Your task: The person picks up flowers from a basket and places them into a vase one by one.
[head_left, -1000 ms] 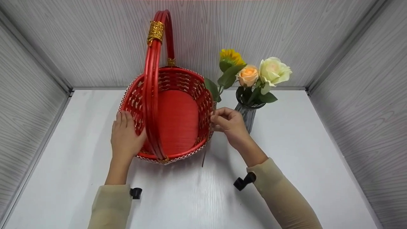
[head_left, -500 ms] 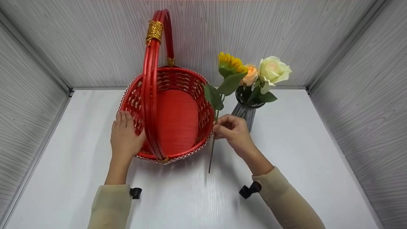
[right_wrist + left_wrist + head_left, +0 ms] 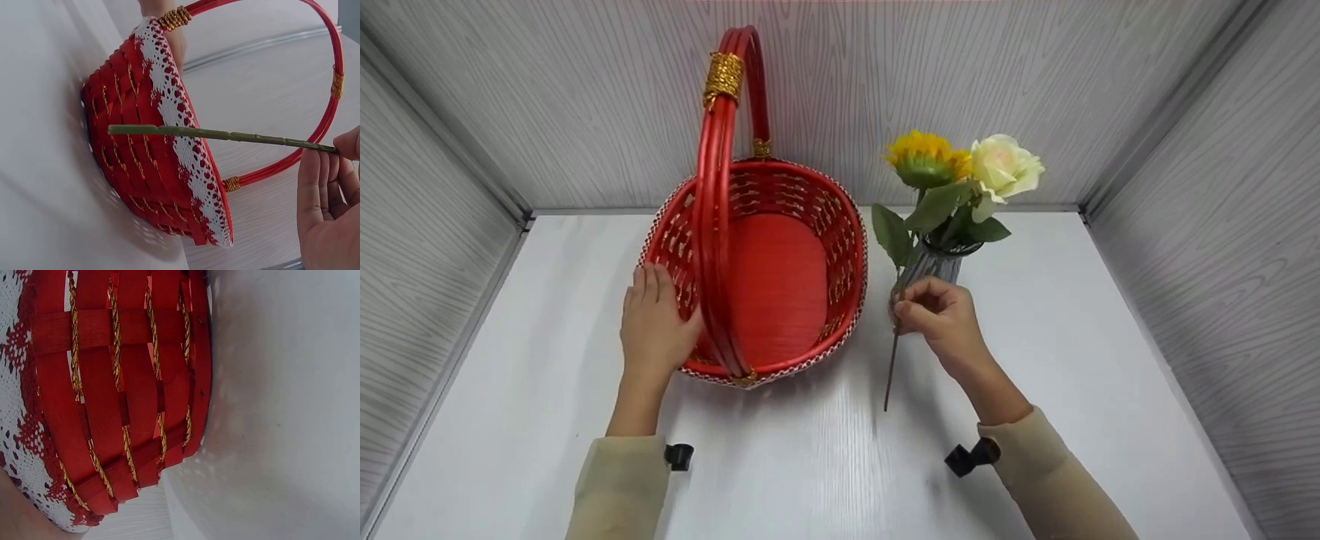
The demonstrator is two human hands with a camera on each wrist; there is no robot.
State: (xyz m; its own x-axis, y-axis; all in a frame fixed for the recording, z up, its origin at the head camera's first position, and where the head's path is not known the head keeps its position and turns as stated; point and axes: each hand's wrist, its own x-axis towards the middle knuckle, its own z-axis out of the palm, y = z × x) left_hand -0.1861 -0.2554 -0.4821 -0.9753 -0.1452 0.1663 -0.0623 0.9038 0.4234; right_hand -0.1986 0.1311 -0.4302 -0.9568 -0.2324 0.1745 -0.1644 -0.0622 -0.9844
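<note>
My right hand pinches the green stem of a sunflower between thumb and fingers. The bloom points up and away, and the bare stem end hangs below the hand. This hand is to the right of a red woven basket, apart from it. On the basket's left rim rests my left hand, its fingers extended along the edge and its thumb partly behind the handle. Inside, the basket's red floor shows bare. White lace edges the rim in the right wrist view.
A dark ribbed glass vase stands behind my right hand, holding a pale cream rose. The basket's tall red handle arches over its left part. Grey wood-grain walls enclose the white table.
My right hand has carried the sunflower rightward and toward me, from the basket's rim to in front of the vase. The sunflower now covers the orange rose. My left hand stays put.
</note>
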